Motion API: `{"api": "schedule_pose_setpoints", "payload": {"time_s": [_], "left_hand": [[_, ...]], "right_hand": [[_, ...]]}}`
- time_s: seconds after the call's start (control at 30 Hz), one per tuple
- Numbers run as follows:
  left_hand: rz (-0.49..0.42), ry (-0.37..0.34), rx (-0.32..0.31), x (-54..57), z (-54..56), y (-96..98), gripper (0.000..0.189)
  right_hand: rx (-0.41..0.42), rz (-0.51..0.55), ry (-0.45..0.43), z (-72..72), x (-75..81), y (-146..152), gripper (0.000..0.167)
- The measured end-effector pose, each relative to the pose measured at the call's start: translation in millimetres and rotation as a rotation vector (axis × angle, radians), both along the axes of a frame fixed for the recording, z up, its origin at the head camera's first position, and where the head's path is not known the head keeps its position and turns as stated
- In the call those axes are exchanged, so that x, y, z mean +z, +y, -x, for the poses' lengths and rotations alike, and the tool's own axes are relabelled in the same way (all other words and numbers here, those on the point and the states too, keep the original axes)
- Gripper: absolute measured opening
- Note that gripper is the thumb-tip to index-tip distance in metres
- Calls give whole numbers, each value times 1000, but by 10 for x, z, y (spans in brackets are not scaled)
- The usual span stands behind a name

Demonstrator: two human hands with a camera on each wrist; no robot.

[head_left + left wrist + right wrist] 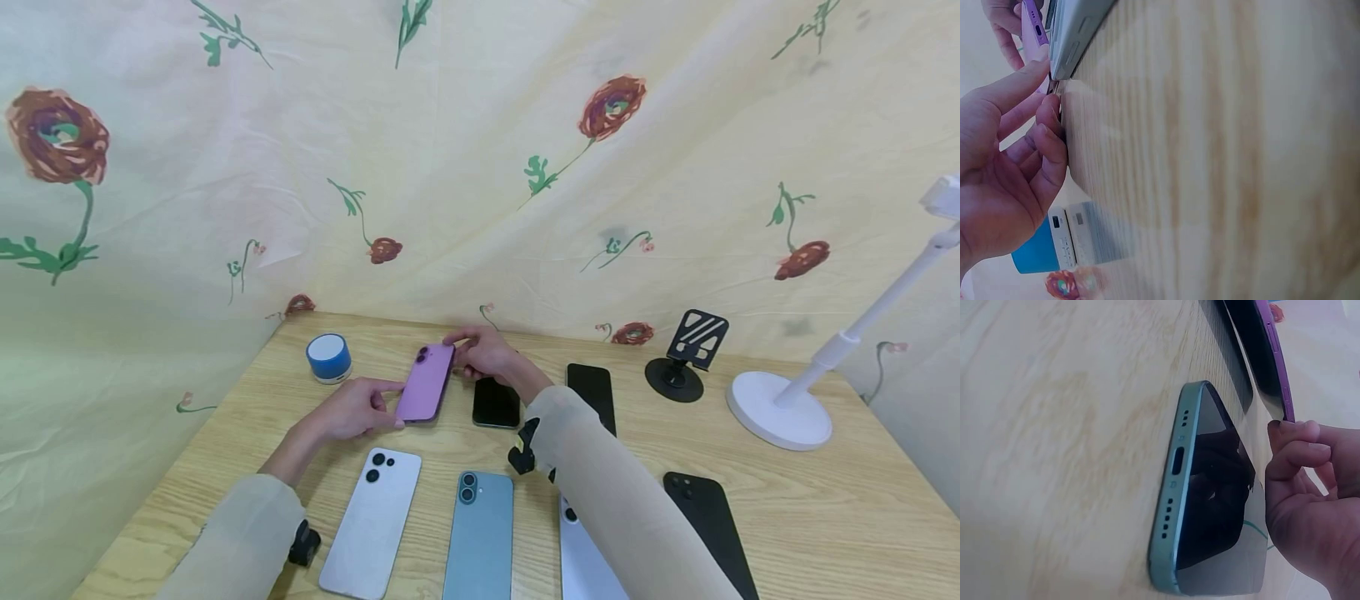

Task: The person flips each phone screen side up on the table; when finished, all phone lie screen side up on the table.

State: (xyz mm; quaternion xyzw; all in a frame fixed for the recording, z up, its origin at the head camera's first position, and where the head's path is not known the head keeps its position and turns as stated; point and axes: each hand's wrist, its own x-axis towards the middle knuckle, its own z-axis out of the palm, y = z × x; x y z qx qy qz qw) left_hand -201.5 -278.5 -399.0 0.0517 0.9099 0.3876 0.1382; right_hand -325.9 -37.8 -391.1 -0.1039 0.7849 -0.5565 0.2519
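Observation:
A purple phone (426,385) lies back side up at the rear left of the table, its right edge tilted up off the wood. My right hand (489,354) pinches it near the upper right corner; the right wrist view shows its dark screen side underneath. On the other long side, my left hand (360,408) holds the phone's left edge, with the thumb at the lower corner and a finger higher up. Just right of it, beneath my right hand, a phone with a teal frame (1172,462) rests screen up. A blue and white round container (328,358) stands to the left.
Nearer me lie a white phone (372,521), a light blue phone (480,533), a pale lilac phone (588,558) partly under my right sleeve, and a black phone (708,525). Another dark-screened phone (591,387), a black phone stand (678,367) and a white stand (780,408) are rightward.

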Motion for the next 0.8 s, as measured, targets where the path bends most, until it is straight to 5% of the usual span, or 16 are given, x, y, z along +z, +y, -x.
{"api": "schedule_pose_setpoints", "payload": {"time_s": [0.8], "left_hand": [[43,19,-8,97,33,183,56]], "right_hand": [[23,-85,94,-10,75,12,34]]}}
